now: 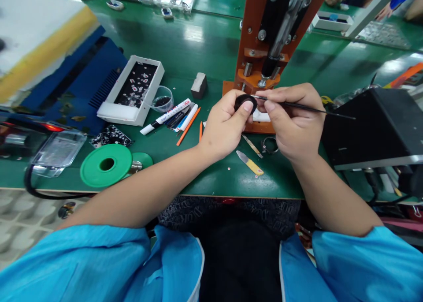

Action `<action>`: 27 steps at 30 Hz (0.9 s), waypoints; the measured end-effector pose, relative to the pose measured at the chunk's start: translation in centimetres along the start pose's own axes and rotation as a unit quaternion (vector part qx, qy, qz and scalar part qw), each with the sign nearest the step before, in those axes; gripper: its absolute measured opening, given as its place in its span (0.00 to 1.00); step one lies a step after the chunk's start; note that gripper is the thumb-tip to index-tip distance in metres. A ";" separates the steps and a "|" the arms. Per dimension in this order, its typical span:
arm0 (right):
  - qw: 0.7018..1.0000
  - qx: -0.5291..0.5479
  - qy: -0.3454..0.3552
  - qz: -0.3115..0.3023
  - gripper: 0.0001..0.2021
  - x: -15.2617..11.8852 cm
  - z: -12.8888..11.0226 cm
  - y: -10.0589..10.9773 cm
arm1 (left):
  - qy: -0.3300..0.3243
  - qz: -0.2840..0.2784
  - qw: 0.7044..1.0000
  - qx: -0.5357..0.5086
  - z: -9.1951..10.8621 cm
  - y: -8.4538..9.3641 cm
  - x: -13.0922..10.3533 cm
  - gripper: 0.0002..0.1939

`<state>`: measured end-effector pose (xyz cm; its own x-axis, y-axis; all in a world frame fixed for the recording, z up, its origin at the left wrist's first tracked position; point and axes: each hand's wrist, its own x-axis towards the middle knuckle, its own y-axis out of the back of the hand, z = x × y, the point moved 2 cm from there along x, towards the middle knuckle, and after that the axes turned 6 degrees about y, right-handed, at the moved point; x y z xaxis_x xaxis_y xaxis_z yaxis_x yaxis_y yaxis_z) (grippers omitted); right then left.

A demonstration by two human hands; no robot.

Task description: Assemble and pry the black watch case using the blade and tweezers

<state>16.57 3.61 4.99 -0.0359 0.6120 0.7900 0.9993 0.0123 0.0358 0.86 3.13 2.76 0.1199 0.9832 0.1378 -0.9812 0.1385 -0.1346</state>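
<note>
Between the thumb and fingers of my left hand (224, 128) is a small round black part (245, 102). My right hand (294, 119) pinches a thin dark brush-like tool (304, 106), its tip pointing left at the black part's edge. Whether the tip touches the part is hard to tell. Both hands are held above the bench, just in front of an orange press (261, 79). Below them on the green surface lie a yellow-handled blade (250, 163), tweezers (252, 146) and a dark ring-shaped piece (270, 145).
Left of my hands are markers (175, 112), a clear cup (162, 100), a white box of small parts (132, 90) and a green spool (105, 165). A grey block (198, 85) stands behind. At right sits a black box (373, 125). Other people's hands show at upper right.
</note>
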 end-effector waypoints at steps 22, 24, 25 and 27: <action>1.000 0.027 -0.007 -0.006 0.04 -0.2 0.2 0.1 | -0.023 0.023 0.999 0.029 -0.4 -0.2 -0.4 0.12; 1.000 0.019 -0.006 -0.007 0.05 -0.3 0.3 0.1 | -0.025 0.027 0.999 0.038 -0.5 -0.1 -0.5 0.12; 1.000 0.014 -0.003 -0.009 0.05 -0.3 0.3 0.1 | -0.028 0.029 0.998 0.045 -0.4 -0.1 -0.5 0.13; 1.000 0.007 -0.005 -0.011 0.06 -0.2 0.2 0.0 | -0.027 0.029 0.998 0.055 -0.4 -0.1 -0.5 0.13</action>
<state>16.63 3.64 4.69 -0.0573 0.6189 0.7834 0.9984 0.0364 0.0443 0.97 2.63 2.33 0.0564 0.9809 0.1861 -0.9973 0.0640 -0.0351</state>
